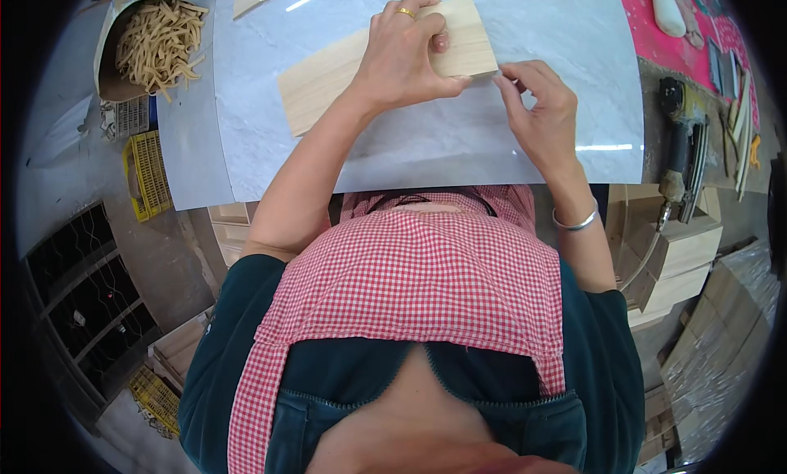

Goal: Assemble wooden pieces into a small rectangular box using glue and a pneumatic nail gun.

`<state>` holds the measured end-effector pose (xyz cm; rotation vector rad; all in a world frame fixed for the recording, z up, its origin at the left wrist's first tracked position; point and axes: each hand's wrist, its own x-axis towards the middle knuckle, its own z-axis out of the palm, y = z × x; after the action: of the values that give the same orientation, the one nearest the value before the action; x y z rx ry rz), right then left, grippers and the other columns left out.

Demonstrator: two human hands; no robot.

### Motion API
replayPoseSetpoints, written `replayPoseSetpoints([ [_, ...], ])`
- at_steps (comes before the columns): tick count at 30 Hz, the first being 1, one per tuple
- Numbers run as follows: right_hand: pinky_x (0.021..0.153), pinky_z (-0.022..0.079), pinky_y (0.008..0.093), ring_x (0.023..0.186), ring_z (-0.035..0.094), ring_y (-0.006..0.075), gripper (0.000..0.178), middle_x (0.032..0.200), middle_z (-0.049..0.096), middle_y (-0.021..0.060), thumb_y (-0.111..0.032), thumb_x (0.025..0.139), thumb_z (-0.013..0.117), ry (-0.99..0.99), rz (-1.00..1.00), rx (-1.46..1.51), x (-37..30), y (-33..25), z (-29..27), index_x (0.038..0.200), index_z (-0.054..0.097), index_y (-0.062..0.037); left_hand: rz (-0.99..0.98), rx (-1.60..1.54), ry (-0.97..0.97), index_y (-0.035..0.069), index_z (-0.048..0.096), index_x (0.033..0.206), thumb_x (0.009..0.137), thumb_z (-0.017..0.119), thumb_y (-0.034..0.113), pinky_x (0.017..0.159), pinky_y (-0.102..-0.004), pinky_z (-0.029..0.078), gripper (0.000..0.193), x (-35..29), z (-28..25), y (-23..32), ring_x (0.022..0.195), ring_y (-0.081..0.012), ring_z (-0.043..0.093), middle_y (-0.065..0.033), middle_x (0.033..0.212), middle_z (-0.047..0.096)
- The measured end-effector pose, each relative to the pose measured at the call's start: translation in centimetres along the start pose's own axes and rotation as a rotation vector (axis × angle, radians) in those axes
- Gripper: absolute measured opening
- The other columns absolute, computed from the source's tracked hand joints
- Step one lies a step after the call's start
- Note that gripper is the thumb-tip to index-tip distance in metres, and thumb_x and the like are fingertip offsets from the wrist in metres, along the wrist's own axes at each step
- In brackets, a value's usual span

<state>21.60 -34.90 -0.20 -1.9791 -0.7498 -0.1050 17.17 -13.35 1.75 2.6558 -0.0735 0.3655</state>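
Note:
A flat, pale wooden board (328, 72) is held slanted over the grey marble-patterned tabletop (270, 158), its right end higher in the picture than its left. My left hand (402, 56) grips it near the right end, thumb along the near edge and fingers over the far side. Close by the board's lower right corner is my right hand (541, 105), its thumb and forefinger curled toward each other. Whether a small piece sits between those fingertips cannot be made out.
A box of tan strips (160, 47) stands at the table's left edge, with yellow crates (147, 175) below. At right hang a power tool (676, 146) and a hose. Wooden boxes (680, 244) are stacked beneath. A pink cloth (635, 15) holds a white bottle (668, 11).

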Motion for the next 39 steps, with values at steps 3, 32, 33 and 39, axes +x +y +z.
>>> replayPoseSetpoints([
  [3, 0.062, 0.047, 0.0283, 0.064, 0.056, 0.0172, 0.01, 0.08, 0.066, 0.003, 0.003, 0.079, 0.073, 0.045, -0.02, -0.034, -0.1, -0.3, 1.0, 0.088, 0.073, -0.0015, -0.035, -0.018, -0.033, 0.009, 0.05, 0.076, 0.053, 0.089, 0.025, 0.1, -0.0429, 0.041, 0.048, 0.2, -0.4, 0.5, 0.116, -0.0338, 0.052, -0.0129, 0.133, 0.056],
  [32, 0.086, 0.053, 0.0452, 0.094, 0.067, 0.0381, 0.057, 0.109, 0.067, 0.0273, -0.032, 0.083, 0.077, 0.004, 0.525, -1.043, -4.2, 15.8, -21.5, 0.121, 0.06, 0.007, -0.063, -0.068, -0.207, 0.008, 0.057, 0.081, 0.068, 0.084, 0.043, 0.101, -0.0492, 0.04, 0.047, 1.0, -1.2, -0.5, 0.117, -0.039, 0.053, -0.0225, 0.118, 0.06],
  [33, 0.083, 0.054, 0.0444, 0.091, 0.068, 0.0371, 0.055, 0.105, 0.069, 0.0267, -0.031, 0.083, 0.076, -0.014, 0.565, -1.039, -3.9, 15.6, -22.1, 0.118, 0.061, 0.0074, -0.066, -0.061, -0.226, 0.007, 0.057, 0.081, 0.068, 0.083, 0.044, 0.1, -0.0486, 0.041, 0.047, 1.0, -1.1, -0.5, 0.115, -0.0387, 0.055, -0.0218, 0.116, 0.06],
  [39, 0.06, 0.053, 0.036, 0.061, 0.065, 0.0263, 0.043, 0.077, 0.069, 0.0159, -0.027, 0.083, 0.077, -0.065, 0.806, -0.752, 0.7, 3.1, -20.2, 0.108, 0.067, 0.0064, -0.061, -0.12, -0.176, 0.006, 0.061, 0.083, 0.07, 0.081, 0.048, 0.096, -0.0478, 0.044, 0.049, 0.1, -0.7, -1.1, 0.103, -0.0373, 0.057, -0.0196, 0.105, 0.062],
])
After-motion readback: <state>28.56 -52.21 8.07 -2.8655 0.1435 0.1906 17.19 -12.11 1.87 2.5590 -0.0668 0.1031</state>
